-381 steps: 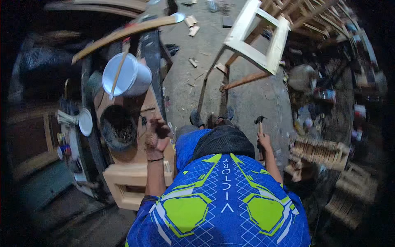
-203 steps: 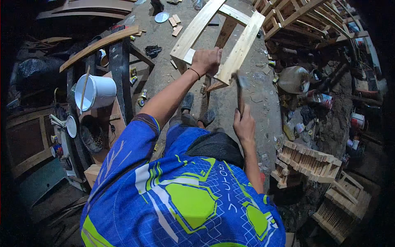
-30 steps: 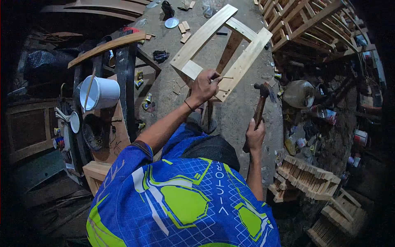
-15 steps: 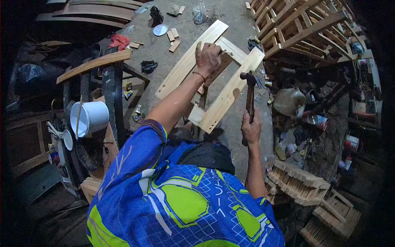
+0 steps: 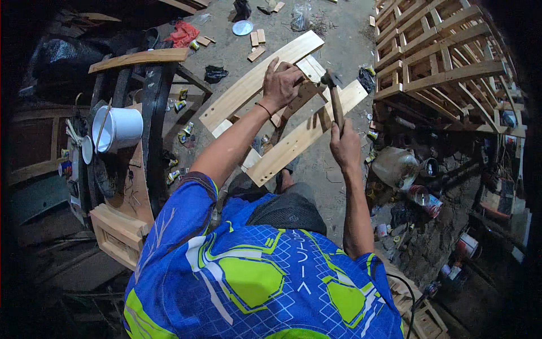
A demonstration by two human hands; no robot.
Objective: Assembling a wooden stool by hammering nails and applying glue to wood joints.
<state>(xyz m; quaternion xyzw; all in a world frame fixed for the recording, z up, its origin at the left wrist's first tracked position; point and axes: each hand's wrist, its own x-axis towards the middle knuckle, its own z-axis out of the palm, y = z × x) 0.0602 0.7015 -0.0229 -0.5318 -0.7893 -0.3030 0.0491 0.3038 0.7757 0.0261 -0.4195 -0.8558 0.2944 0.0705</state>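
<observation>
A pale wooden frame [image 5: 307, 134] stands before me, two long planks joined by shorter crosspieces [image 5: 310, 67]. My left hand [image 5: 280, 85] is over its far end, fingers closed in a pinch near the crosspiece. What they hold, if anything, is too small to make out. My right hand [image 5: 345, 146] is wrapped round the wooden handle of a claw hammer [image 5: 337, 107]. The hammer's dark head is beside the left fingertips, above the far crosspiece; whether it touches anything cannot be told. Dark holes or nail heads dot the plank ends.
At left, a white bucket [image 5: 125, 129] is by a dark wooden stand topped with a curved board [image 5: 138, 59]. Stacked slatted wood frames [image 5: 446, 73] rise at far right. Wood offcuts [image 5: 257, 38], a white lid [image 5: 242, 27], small tins and plastic containers [image 5: 395, 168] lie on the floor.
My right hand has brought the hammer up and left, its head now close to my left hand. The wooden frame sits a little differently in view, and the whole view has shifted.
</observation>
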